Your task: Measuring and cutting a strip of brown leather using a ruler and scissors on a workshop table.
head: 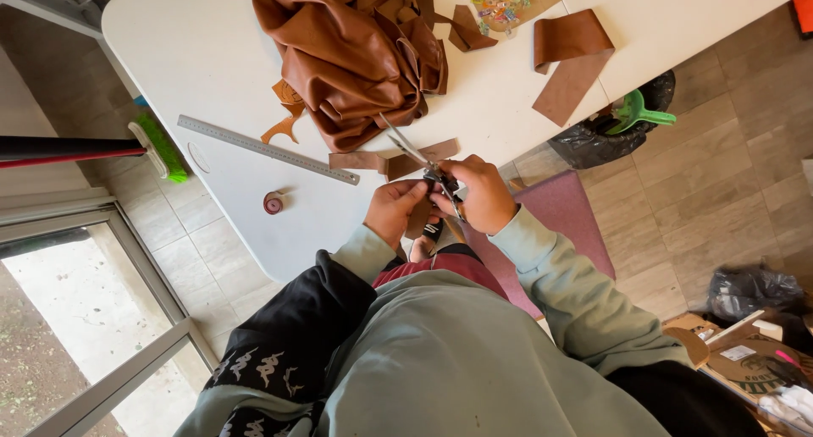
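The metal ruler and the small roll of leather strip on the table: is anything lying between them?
No. In the head view, only bare white table shows between the ruler and the rolled strip.

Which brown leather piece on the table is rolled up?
The small leather coil below the steel ruler, left of both hands. The other strips lie flat or folded; the big hide is just bunched.

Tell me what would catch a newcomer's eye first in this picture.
The heap of brown leather at the far middle of the white table. Nearer, at the table's edge, the right hand works scissors beside the left hand, with a metal ruler lying to the left.
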